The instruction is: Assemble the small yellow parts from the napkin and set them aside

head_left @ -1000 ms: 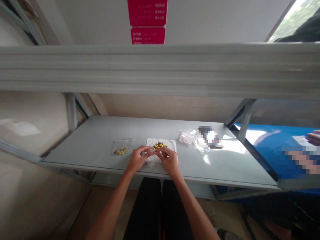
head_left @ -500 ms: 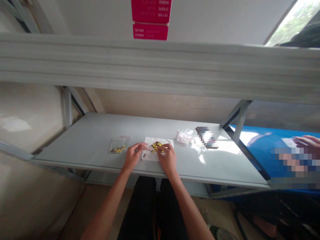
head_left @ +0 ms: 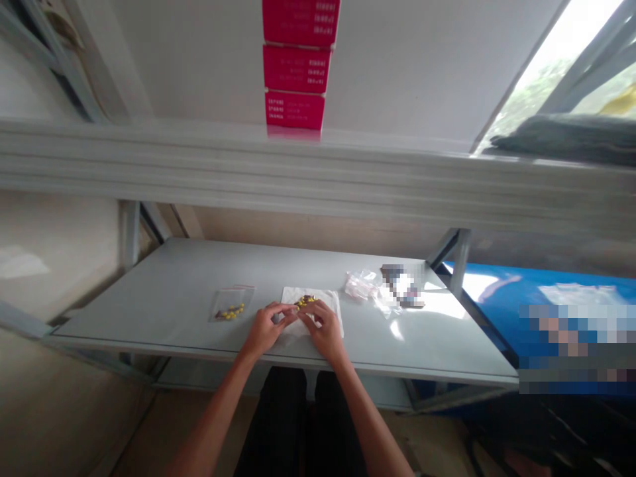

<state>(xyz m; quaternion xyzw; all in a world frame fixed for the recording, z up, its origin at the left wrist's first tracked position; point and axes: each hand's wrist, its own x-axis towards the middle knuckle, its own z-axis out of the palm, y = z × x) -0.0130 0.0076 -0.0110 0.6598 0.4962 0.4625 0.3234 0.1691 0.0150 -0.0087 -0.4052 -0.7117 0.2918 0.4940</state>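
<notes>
On a grey metal shelf (head_left: 149, 291), the left hand (head_left: 265, 329) and the right hand (head_left: 324, 329) sit close together over one white paper napkin (head_left: 293, 296), with bent fingers pinching something too small to tell, right by a little pile of yellow beads (head_left: 305, 302). One clear bag (head_left: 231, 305) of beads lies just left of the napkin, and one crinkly plastic bag (head_left: 362, 286) lies to the right. Up above, three red boxes (head_left: 295, 66) have white writing too small to read.
</notes>
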